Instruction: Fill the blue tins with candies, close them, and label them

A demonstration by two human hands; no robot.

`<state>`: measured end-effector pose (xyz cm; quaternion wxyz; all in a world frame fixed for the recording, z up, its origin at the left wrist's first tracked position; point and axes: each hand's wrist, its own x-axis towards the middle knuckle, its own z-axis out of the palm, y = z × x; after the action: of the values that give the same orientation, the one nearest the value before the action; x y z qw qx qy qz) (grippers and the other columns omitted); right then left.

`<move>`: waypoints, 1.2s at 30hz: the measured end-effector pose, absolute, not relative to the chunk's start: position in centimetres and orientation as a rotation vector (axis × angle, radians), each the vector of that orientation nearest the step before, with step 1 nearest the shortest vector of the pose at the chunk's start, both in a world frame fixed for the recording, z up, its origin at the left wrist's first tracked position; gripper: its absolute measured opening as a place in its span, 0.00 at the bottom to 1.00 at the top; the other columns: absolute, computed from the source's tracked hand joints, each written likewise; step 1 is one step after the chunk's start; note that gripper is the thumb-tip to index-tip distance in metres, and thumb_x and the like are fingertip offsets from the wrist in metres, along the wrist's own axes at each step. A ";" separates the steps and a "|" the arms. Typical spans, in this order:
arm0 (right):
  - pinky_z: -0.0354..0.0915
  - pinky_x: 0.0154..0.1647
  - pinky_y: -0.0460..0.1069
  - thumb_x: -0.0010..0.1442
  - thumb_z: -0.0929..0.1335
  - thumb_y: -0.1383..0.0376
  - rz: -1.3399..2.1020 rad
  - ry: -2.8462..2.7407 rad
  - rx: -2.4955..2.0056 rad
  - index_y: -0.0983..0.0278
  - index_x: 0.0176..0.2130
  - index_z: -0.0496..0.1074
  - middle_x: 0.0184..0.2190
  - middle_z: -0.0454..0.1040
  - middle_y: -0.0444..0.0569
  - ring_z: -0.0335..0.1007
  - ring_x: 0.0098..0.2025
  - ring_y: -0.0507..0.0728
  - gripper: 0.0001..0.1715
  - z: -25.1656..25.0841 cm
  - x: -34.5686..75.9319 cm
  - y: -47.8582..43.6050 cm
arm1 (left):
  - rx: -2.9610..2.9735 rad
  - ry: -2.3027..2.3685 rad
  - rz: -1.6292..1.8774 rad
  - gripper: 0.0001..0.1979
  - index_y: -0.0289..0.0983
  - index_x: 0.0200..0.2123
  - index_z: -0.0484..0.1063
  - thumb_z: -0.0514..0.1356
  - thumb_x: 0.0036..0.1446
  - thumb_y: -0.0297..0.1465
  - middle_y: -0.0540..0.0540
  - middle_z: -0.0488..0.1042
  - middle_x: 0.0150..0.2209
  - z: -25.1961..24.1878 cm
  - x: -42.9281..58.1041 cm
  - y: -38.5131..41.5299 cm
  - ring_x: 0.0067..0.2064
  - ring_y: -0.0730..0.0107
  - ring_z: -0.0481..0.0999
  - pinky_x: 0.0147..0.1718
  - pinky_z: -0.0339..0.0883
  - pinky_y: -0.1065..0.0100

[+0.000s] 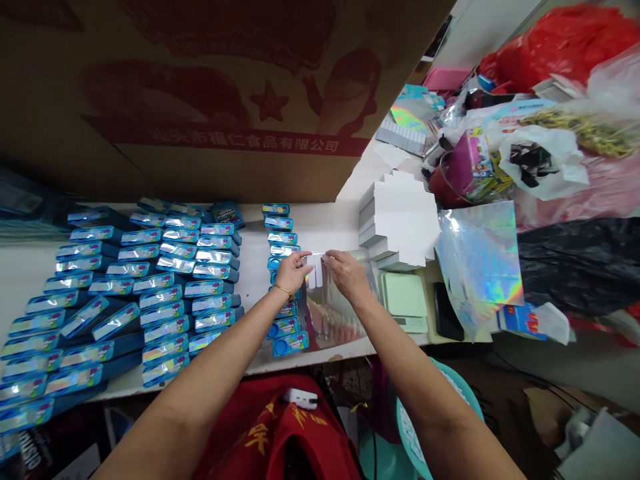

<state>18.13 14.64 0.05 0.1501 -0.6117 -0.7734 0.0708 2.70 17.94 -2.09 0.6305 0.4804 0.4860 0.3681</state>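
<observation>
My left hand, a bracelet at its wrist, has its fingers pressed together at the top left of a clear plastic sheet. My right hand pinches near the sheet's top edge, a little to the right. Between the two hands are narrow white strips; which fingers touch them is too small to tell. A column of small blue boxes stands just left of the sheet, partly hidden by my left hand and forearm.
Rows of blue boxes fill the left side. A large cardboard carton rises behind. To the right are stacked white card pieces, a pale green scale, a dark phone, iridescent film and bags. A turquoise basket stands below.
</observation>
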 end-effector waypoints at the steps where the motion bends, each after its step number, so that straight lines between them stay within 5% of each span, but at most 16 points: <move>1: 0.60 0.44 0.51 0.60 0.59 0.67 0.203 -2.211 -1.763 0.61 0.42 0.70 0.43 0.70 0.50 0.64 0.42 0.56 0.14 0.4 18.0 14.3 | 1.113 1.133 0.843 0.16 0.34 0.37 0.71 0.59 0.39 0.25 0.59 0.50 0.16 -2.2 2.7 17.9 0.18 0.81 0.52 0.18 0.49 0.76; 6: 0.60 0.42 0.51 0.57 0.61 0.68 0.234 -2.105 -1.799 0.63 0.31 0.71 0.37 0.70 0.51 0.65 0.40 0.57 0.10 5.7 17.9 11.7 | 1.393 1.297 0.824 0.15 0.37 0.36 0.73 0.58 0.41 0.24 0.55 0.60 0.17 -2.2 2.8 18.2 0.21 0.76 0.60 0.24 0.56 0.73; 10: 0.61 0.32 0.48 0.53 0.63 0.66 0.550 -1.722 -1.788 0.62 0.26 0.70 0.28 0.70 0.46 0.65 0.30 0.53 0.07 9.6 17.6 10.8 | 1.483 1.327 0.878 0.18 0.39 0.40 0.73 0.61 0.42 0.27 0.47 0.73 0.30 -1.5 2.2 18.0 0.32 0.68 0.69 0.34 0.61 0.68; 15: 0.55 0.20 0.44 0.45 0.67 0.61 1.141 -0.898 -1.679 0.65 0.23 0.70 0.17 0.66 0.42 0.62 0.21 0.50 0.08 7.5 15.4 11.8 | 0.948 1.188 0.934 0.23 0.34 0.42 0.71 0.50 0.53 0.45 0.42 0.74 0.37 0.3 -0.3 16.0 0.37 0.68 0.71 0.29 0.63 0.71; 18: 0.52 0.17 0.43 0.41 0.69 0.60 1.284 -0.636 -1.612 0.66 0.23 0.71 0.17 0.67 0.42 0.61 0.19 0.49 0.11 4.7 12.9 12.0 | 0.796 1.159 0.912 0.23 0.33 0.41 0.70 0.61 0.43 0.41 0.47 0.73 0.29 0.8 -2.4 14.9 0.29 0.74 0.70 0.26 0.61 0.74; 25: 0.62 0.30 0.46 0.45 0.67 0.60 0.977 -0.832 -1.719 0.65 0.26 0.73 0.25 0.72 0.46 0.66 0.29 0.52 0.11 -0.3 7.5 13.2 | 0.825 1.362 1.035 0.21 0.33 0.38 0.69 0.64 0.37 0.32 0.52 0.70 0.23 -2.2 -6.6 16.7 0.26 0.77 0.69 0.30 0.62 0.71; 36: 0.55 0.36 0.48 0.52 0.65 0.63 0.507 -1.324 -2.112 0.64 0.26 0.73 0.27 0.69 0.47 0.61 0.33 0.54 0.10 -2.3 6.4 15.9 | 0.821 1.427 1.067 0.19 0.32 0.35 0.68 0.63 0.34 0.28 0.52 0.70 0.20 -6.3 -7.1 20.2 0.25 0.75 0.69 0.29 0.62 0.70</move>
<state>6.39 15.93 -2.26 0.2946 -0.7934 -0.4975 0.1906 -7.12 20.19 -6.31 0.5562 0.3476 0.6045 0.4520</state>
